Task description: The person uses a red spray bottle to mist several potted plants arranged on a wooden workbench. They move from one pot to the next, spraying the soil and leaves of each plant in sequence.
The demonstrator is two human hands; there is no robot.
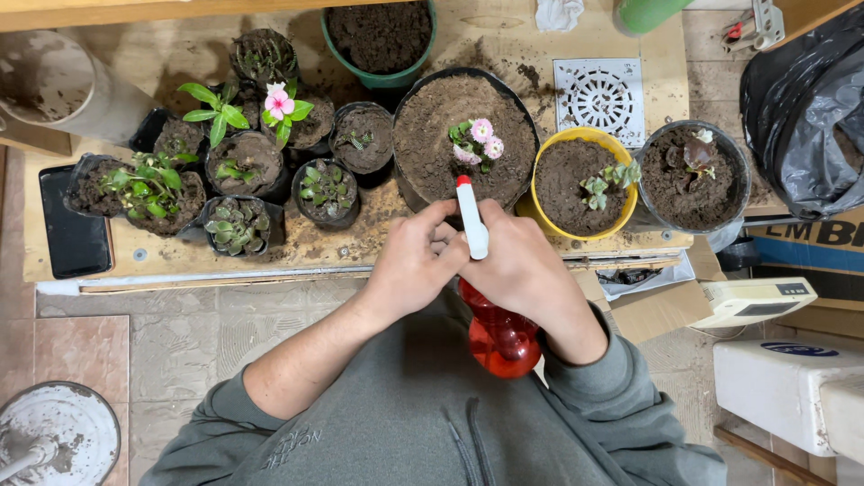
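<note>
head view is showing both hands closing on a red spray bottle [500, 337] held at the chest: left hand [416, 261] curling by its white nozzle [470, 219], right hand [520, 265] wrapping the neck. it is looking light, smooth plastic, best gripped at the neck, before a black pot [423, 135] of pink flowers.

Wooden table [360, 245] at 12 o'clock carries soil-filled pots. Yellow pot [544, 162] at 1 o'clock, small succulent inside. White drain grate [600, 94] just behind it. Black bag [805, 117] at 2 o'clock. Cluster of small black pots [243, 166] at 10–11 o'clock, one with pink flower [278, 102]. Black tray [74, 229] at 9 o'clock. Green pot [382, 79] at 12.
</note>
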